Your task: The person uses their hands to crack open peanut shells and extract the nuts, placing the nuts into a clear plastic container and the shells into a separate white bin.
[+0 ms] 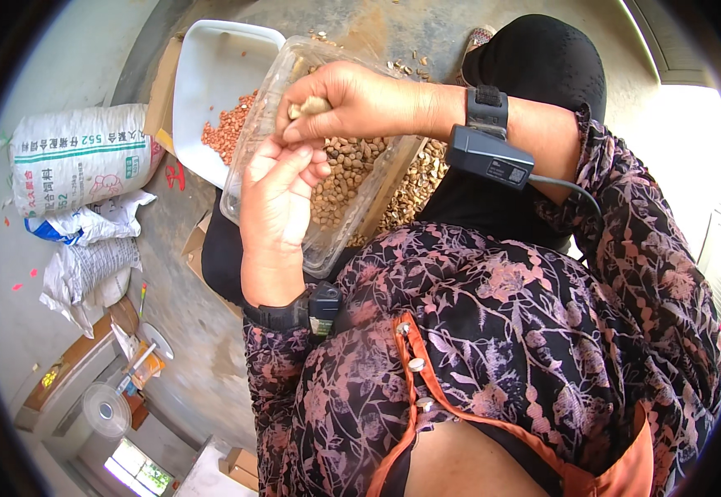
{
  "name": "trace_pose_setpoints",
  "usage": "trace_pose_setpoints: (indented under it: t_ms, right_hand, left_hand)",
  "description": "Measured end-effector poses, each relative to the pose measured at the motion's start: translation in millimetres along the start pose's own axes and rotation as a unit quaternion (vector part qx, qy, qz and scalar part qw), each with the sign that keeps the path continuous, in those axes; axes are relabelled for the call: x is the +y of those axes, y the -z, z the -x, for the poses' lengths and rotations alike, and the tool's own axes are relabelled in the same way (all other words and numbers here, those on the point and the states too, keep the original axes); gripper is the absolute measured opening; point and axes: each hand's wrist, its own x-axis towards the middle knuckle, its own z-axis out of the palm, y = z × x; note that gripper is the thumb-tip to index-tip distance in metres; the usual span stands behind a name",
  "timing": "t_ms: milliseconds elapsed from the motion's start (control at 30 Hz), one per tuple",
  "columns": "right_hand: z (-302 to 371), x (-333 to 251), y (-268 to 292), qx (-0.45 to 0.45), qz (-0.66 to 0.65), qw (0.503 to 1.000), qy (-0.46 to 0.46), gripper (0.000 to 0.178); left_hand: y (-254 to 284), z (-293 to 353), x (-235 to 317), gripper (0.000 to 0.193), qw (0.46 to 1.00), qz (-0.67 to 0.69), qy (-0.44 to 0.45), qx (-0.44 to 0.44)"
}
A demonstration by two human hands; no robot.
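My right hand (340,99) reaches in from the right, its fingers curled around pale peanut shells (309,107). Just below it, my left hand (279,186) has thumb and fingers pinched together, the tips meeting my right fingertips. Whatever lies in that pinch is hidden. Both hands are above a clear plastic tub (317,263) holding many unshelled peanuts (348,178). Beyond its left side, a white tub (199,87) contains reddish shelled peanut kernels (229,128).
Empty peanut shells (417,186) fill a cardboard box under the clear tub, beside my dark-trousered knee (542,62). Shell bits are scattered on the floor ahead. Printed white sacks (79,157) lie at the left. A fan (107,410) stands at lower left.
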Motion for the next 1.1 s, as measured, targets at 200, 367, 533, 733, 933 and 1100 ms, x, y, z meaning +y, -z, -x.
trace_pose_setpoints:
  t_ms: [200,367,533,733,933,1100]
  right_hand:
    - [0,-24,15,0.061,-0.088,0.965,-0.239,0.018]
    - [-4,-10,21,0.057,-0.157,0.953,-0.252,0.021]
    - [1,-6,37,-0.057,-0.137,0.959,-0.241,0.021]
    - [10,-18,53,-0.266,-0.090,0.914,-0.294,0.025]
    - [1,-2,75,0.030,-0.146,0.967,-0.205,0.029]
    - [4,-2,91,0.017,-0.215,0.956,-0.197,0.027]
  left_hand:
    - [8,0,4,0.041,0.998,0.057,-0.004,-0.039]
    - [11,1,6,0.045,0.998,0.054,-0.023,-0.018]
    - [16,-5,6,0.042,0.998,0.048,-0.034,0.000]
    - [68,-31,7,0.028,0.994,0.054,-0.055,0.074]
    - [106,-86,45,0.035,0.971,0.032,-0.103,0.211]
    - [104,-98,68,0.046,0.951,-0.111,-0.188,0.219]
